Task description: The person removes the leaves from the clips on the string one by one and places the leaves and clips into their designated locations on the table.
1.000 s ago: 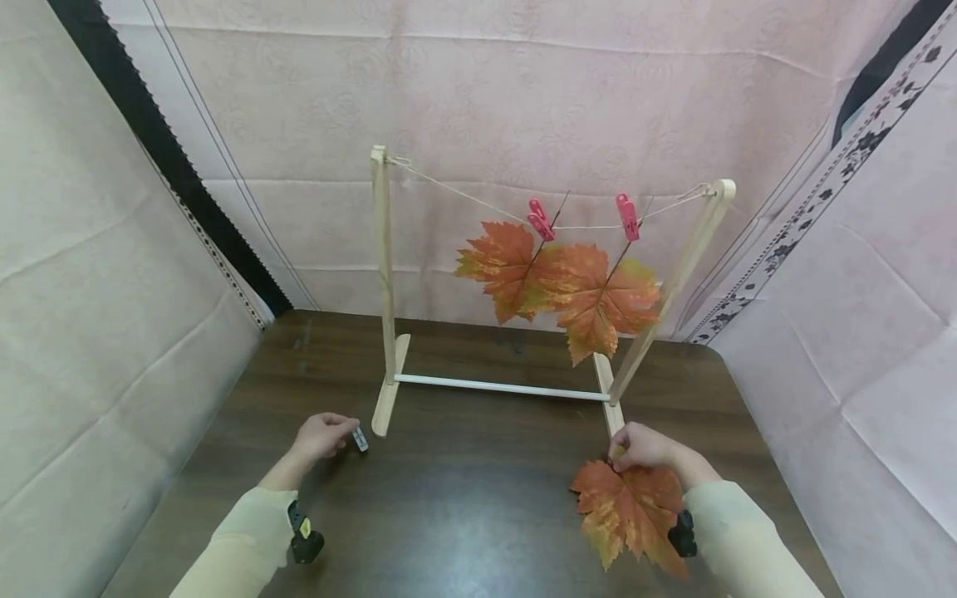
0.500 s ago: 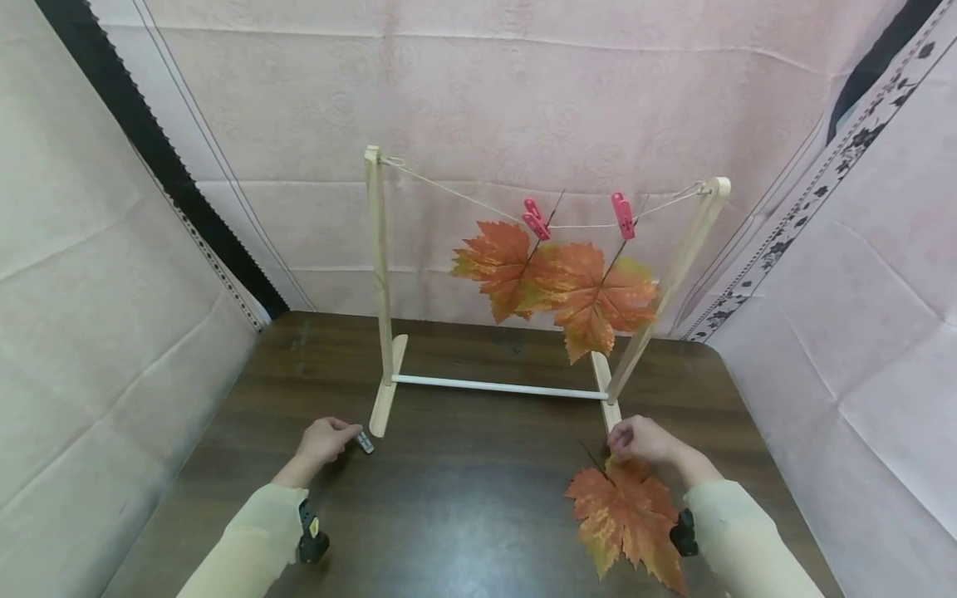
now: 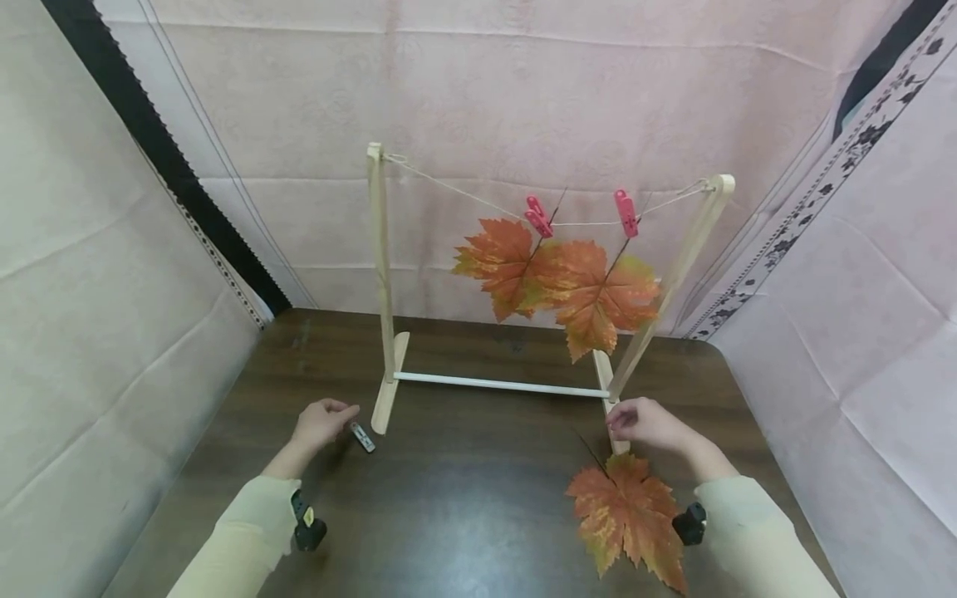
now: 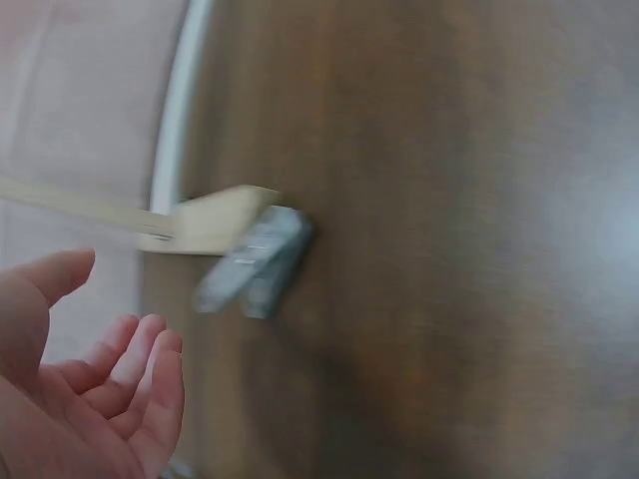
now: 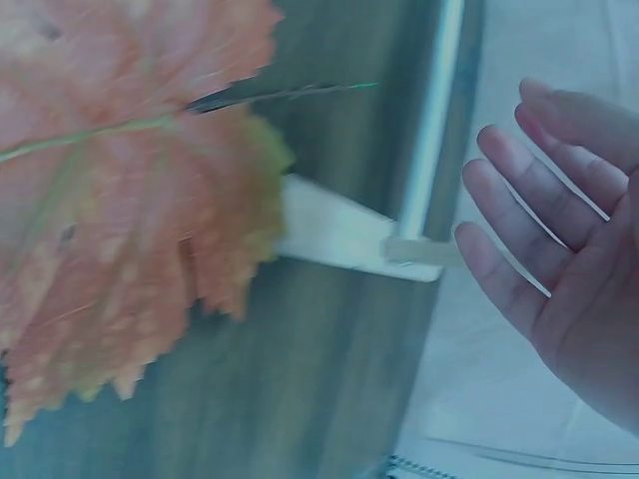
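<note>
My left hand [image 3: 323, 424] is just left of a grey clothespin [image 3: 362, 438] that lies on the table. In the left wrist view the thumb stands apart from the loosely bent fingers [image 4: 130, 374], and the clothespin [image 4: 255, 261] is beyond them, blurred. An orange-and-yellow maple leaf [image 3: 630, 519] lies at the table's right front, its dark stem pointing up and left. My right hand [image 3: 649, 425] hovers behind that leaf, over the rack's right foot. Seen from the right wrist, its fingers [image 5: 514, 200] are relaxed with nothing between them, and the leaf [image 5: 130, 190] is apart from them.
A wooden rack [image 3: 381, 266] stands behind the hands, with a white bar [image 3: 501, 383] low between its posts. Two pink clothespins [image 3: 538, 217] hold two maple leaves [image 3: 601, 291] on its sagging string [image 3: 456, 192]. Pale cloth [image 3: 478, 91] encloses the table [image 3: 463, 490].
My left hand has let go of the grey clothespin and drawn slightly up. My right hand has released the front maple leaf and moved up, away from it.
</note>
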Demonstrator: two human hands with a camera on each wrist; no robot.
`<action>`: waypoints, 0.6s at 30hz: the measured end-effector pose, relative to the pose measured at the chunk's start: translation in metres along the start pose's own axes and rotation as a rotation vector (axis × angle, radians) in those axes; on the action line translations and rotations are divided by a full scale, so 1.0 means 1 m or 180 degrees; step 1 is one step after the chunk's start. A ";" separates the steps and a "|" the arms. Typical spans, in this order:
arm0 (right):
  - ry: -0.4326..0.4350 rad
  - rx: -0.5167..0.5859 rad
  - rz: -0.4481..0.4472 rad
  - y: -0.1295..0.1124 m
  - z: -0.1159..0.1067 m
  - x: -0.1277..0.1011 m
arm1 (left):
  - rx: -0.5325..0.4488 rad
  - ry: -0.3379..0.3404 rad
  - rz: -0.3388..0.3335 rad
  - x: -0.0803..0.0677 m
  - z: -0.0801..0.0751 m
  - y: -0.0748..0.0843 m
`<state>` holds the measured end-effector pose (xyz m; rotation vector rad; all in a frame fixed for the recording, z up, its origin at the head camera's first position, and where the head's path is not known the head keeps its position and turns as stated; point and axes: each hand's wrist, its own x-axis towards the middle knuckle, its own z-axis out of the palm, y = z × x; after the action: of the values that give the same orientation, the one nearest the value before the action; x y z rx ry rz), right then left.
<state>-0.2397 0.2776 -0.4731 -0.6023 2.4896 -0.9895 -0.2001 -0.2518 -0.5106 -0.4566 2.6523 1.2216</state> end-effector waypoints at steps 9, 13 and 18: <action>0.0201 0.0183 -0.0160 -0.036 -0.013 0.001 | -0.0336 0.0055 0.0606 -0.003 -0.031 0.059; 0.0375 0.0274 -0.0305 -0.056 -0.016 0.004 | -0.0527 0.0093 0.0944 -0.003 -0.037 0.090; 0.0679 0.0416 -0.0362 -0.081 -0.025 0.008 | -0.0698 -0.0023 0.1295 -0.005 -0.039 0.132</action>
<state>-0.2391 0.2330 -0.4002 -0.6321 2.5695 -1.3108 -0.2435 -0.1994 -0.3902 0.0689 2.6986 1.6305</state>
